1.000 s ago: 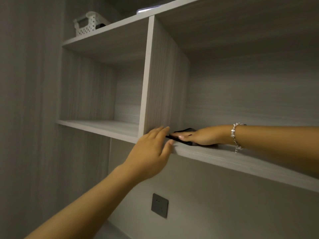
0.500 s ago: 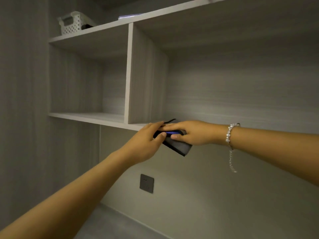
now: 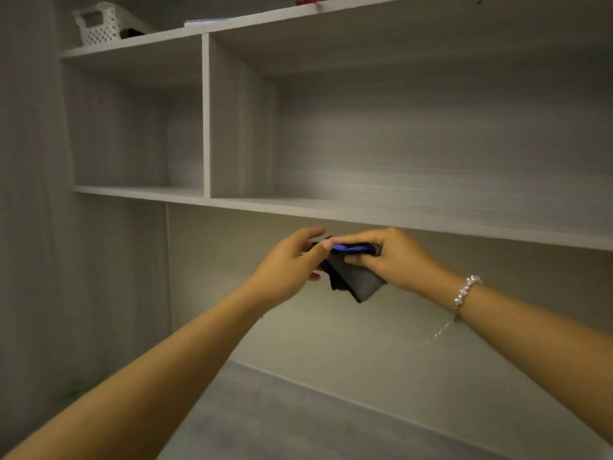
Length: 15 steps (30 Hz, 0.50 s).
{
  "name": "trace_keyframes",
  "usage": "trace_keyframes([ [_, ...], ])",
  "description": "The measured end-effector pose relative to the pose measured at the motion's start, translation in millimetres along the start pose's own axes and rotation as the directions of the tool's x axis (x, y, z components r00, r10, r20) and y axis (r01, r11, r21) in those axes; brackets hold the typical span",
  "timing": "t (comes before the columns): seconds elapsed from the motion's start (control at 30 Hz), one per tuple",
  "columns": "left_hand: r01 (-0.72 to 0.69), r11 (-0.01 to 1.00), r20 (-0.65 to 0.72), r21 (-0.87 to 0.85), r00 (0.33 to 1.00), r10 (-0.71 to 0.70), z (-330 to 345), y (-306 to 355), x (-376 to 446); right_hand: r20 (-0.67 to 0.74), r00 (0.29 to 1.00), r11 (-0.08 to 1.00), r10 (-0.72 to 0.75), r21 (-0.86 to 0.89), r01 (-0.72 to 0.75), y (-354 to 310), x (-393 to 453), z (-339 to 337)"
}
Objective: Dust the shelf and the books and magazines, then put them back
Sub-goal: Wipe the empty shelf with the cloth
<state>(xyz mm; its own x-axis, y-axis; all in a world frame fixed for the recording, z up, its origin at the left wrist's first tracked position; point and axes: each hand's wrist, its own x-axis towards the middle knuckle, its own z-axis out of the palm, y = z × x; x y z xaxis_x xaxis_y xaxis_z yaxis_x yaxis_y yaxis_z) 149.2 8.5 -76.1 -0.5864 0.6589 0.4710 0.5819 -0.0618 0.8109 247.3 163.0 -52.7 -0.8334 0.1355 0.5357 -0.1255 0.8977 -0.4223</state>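
Shelf (image 3: 381, 212) of pale wood-grain runs across at twelve o'clock, a divider (image 3: 206, 114) splitting it. Just below, the right hand (image 3: 394, 257) pinches a dark dusting cloth (image 3: 360, 283); the left hand (image 3: 288, 263) grips its other end. White basket (image 3: 99, 26) at eleven.

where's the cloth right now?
Head view, centre: the cloth is off the shelf, just below its front edge, held between the left hand and right hand.

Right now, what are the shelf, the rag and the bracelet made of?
Shelf: seemingly wood-look board, matt, pale grey streaks. Rag: soft dark cloth with blue trim, bunched by both hands. Bracelet: shiny pale beads, perhaps pearls or plastic.
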Motion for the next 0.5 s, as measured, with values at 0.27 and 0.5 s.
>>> trace_keyframes([
  [0.27,0.173,0.982,0.0,-0.08,0.985,-0.174,57,10,-109,-0.014,0.968,0.875,0.25,0.432,-0.219,-14,-142,38],
  [0.5,0.442,0.858,-0.044,-0.262,0.883,-0.468,70,-19,-178,0.047,0.925,0.759,0.378,0.556,-0.339,-30,-206,83],
])
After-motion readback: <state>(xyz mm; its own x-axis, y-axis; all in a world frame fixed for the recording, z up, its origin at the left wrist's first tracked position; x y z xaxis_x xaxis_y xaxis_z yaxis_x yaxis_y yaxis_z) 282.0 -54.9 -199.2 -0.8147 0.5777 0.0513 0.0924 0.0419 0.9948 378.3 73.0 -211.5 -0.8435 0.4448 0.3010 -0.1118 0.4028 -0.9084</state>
